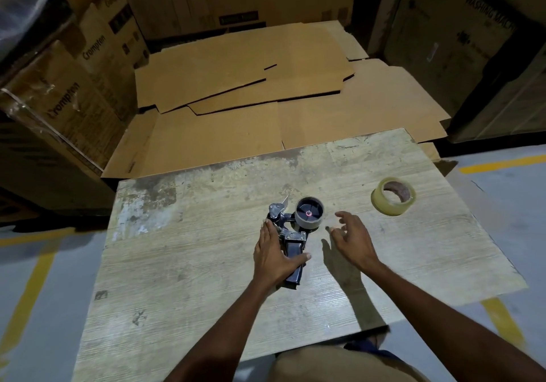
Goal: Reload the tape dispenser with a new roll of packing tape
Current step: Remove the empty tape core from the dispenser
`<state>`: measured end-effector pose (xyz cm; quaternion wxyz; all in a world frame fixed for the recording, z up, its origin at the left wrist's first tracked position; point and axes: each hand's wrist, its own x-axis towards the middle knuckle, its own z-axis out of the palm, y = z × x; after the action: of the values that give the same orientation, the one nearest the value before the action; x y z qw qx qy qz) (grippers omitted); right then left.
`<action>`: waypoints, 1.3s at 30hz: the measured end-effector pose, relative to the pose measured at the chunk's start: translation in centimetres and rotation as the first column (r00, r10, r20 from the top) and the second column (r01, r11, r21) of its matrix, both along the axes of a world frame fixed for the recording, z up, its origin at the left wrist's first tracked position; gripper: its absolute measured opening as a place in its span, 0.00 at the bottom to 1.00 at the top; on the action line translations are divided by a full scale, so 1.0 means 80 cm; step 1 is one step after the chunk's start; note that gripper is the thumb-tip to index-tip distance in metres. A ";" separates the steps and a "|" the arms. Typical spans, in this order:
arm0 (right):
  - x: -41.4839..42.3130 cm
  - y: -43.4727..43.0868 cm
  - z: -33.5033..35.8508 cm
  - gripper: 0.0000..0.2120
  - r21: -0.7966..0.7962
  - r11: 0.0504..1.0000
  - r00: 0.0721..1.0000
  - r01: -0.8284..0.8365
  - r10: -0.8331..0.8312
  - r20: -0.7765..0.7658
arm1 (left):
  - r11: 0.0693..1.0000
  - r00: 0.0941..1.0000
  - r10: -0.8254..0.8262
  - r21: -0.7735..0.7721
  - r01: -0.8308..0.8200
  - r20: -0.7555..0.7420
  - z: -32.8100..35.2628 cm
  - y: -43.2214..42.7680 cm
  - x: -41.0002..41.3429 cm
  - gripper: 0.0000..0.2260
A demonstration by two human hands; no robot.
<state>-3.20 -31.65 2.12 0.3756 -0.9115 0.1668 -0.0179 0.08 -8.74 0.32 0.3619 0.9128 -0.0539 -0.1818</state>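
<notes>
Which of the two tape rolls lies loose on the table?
The clear yellowish tape roll at the far right; the grey roll sits on the black dispenser.

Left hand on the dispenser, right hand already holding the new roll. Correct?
Not quite. The left hand does rest on the dispenser, but the right hand holds nothing; its fingers are spread beside the dispenser. The new roll lies on the table, farther right, untouched. The head view shows it.
</notes>
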 end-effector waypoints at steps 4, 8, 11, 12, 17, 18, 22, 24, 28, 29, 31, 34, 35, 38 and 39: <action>0.026 0.001 0.017 0.42 -0.102 0.982 0.983 -0.162 0.152 -0.102 | 0.988 0.992 -0.123 0.094 0.119 0.035 0.000 0.009 0.015 0.61; 0.056 0.013 0.024 0.50 -0.139 0.940 0.935 -0.313 0.279 -0.218 | 0.935 0.945 -0.323 0.174 0.309 0.055 0.006 0.032 0.039 0.54; 0.056 0.018 0.020 0.47 -0.132 0.942 0.937 -0.309 0.277 -0.213 | 0.928 0.934 -0.345 0.180 0.326 0.089 0.015 0.047 0.049 0.49; 0.052 0.019 0.017 0.45 -0.130 0.942 0.938 -0.311 0.282 -0.200 | 0.935 0.940 -0.328 0.175 0.308 0.097 0.017 0.053 0.051 0.47; 0.020 0.022 -0.005 0.41 -0.099 0.916 0.918 -0.389 0.377 -0.122 | 0.972 0.968 -0.175 0.187 0.141 0.177 0.012 0.071 0.045 0.42; 0.016 0.022 -0.006 0.41 -0.085 0.911 0.913 -0.403 0.393 -0.112 | 0.976 0.969 -0.162 0.176 0.129 0.187 0.011 0.071 0.042 0.40; 0.012 0.018 0.002 0.42 0.014 0.915 0.914 -0.403 0.403 -0.046 | 0.991 0.981 -0.099 0.100 0.084 0.166 0.008 0.063 0.036 0.34; 0.008 0.018 0.005 0.46 0.050 0.919 0.920 -0.390 0.391 -0.005 | 0.996 0.985 -0.067 0.066 0.057 0.158 0.009 0.053 0.037 0.31; -0.005 0.032 0.002 0.50 -0.015 0.976 0.976 -0.216 0.216 0.008 | 0.995 0.985 0.032 0.086 -0.047 0.172 0.022 0.020 0.040 0.26; -0.006 0.036 0.000 0.51 -0.019 0.981 0.982 -0.191 0.191 -0.010 | 0.991 0.983 0.066 0.102 -0.084 0.170 0.024 0.012 0.041 0.25; -0.004 0.043 -0.004 0.48 -0.023 0.981 0.981 -0.191 0.190 -0.033 | 0.985 0.983 0.126 0.100 -0.140 0.132 0.029 -0.004 0.043 0.29; 0.003 0.040 -0.005 0.40 -0.010 0.982 0.982 -0.189 0.189 -0.026 | 0.967 0.974 0.214 0.124 -0.222 0.074 0.034 -0.028 0.048 0.38; 0.004 0.037 -0.002 0.40 -0.008 0.977 0.977 -0.211 0.211 -0.033 | 0.954 0.968 0.244 0.161 -0.252 0.067 0.034 -0.036 0.049 0.41; 0.006 0.029 -0.002 0.40 0.001 0.952 0.950 -0.307 0.306 -0.054 | 0.908 0.948 0.315 0.277 -0.315 0.046 0.034 -0.054 0.058 0.42; 0.004 0.028 0.001 0.39 0.012 0.950 0.949 -0.312 0.312 -0.045 | 0.897 0.945 0.323 0.303 -0.320 0.043 0.032 -0.057 0.062 0.42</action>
<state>-2.92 -29.41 2.17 0.3718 -0.9257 0.0292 0.0630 5.03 -13.32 2.90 0.2412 0.9532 0.1281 -0.1296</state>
